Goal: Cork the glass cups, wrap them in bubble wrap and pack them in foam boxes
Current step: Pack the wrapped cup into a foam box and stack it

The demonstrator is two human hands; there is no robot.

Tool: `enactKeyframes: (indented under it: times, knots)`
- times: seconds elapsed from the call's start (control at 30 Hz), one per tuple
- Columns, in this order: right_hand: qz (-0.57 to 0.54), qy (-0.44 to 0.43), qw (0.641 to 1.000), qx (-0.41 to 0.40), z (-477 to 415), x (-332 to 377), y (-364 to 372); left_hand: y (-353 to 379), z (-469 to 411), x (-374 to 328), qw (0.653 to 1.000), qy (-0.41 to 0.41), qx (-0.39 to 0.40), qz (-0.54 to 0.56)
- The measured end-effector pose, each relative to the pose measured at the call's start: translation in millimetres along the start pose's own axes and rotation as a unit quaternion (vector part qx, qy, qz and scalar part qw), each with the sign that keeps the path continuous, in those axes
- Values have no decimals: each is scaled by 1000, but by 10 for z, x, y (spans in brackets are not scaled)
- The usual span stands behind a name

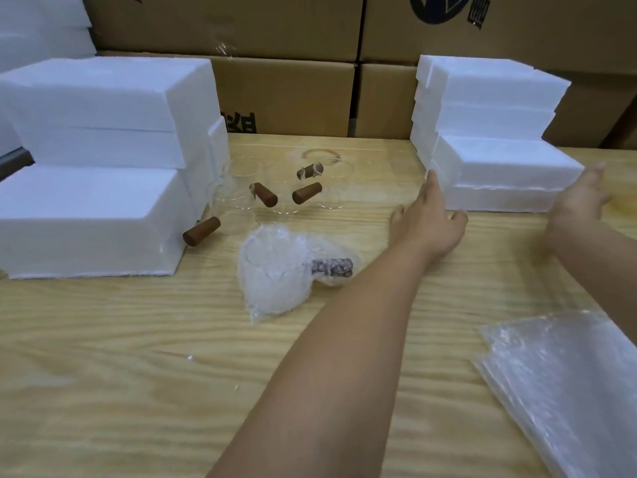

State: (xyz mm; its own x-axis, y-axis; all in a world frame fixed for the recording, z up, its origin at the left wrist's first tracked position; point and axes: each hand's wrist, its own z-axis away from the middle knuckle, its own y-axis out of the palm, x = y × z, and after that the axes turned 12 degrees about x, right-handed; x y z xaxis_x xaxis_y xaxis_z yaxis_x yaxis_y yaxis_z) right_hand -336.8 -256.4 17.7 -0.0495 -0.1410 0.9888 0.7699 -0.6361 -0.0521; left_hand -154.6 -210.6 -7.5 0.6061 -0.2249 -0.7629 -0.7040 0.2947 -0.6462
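A glass cup wrapped in bubble wrap (275, 282) lies on the wooden table (138, 339), its brown handle showing through the wrap. Behind it stand several clear glass cups (275, 188) with brown wooden handles. A stack of white foam boxes (493, 160) stands at the back right. My left hand (431, 215) is open, its fingers touching the stack's lower left corner. My right hand (582, 198) is open beside the stack's lower right end. Neither hand holds anything.
A bigger pile of white foam boxes (103, 167) fills the left side. A stack of bubble wrap sheets (568, 384) lies at the front right. Cardboard cartons (286, 91) line the back of the table.
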Motion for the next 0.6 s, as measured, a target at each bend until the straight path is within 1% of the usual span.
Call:
enactKeyframes:
  times: [0.03,0.17,0.23,0.37,0.5,0.6]
  knots:
    - [9,1,1000,4,-29,-6,-6,-9,-36,12,1000,0,11,-5]
    - [15,-2,997,70,-70,-20,-80,-15,-124,17,998,-7,42,-37]
    - [13,-1,997,80,-47,-32,-96,-15,-121,17,998,-8,49,-38]
    - [42,-20,996,76,47,-60,-133,-32,-44,49,999,-3,34,39]
    - [114,-24,992,51,160,-68,-181,7,176,74,994,-11,23,102]
    - [165,-36,985,34,307,-71,-230,-20,420,99,984,-16,24,177]
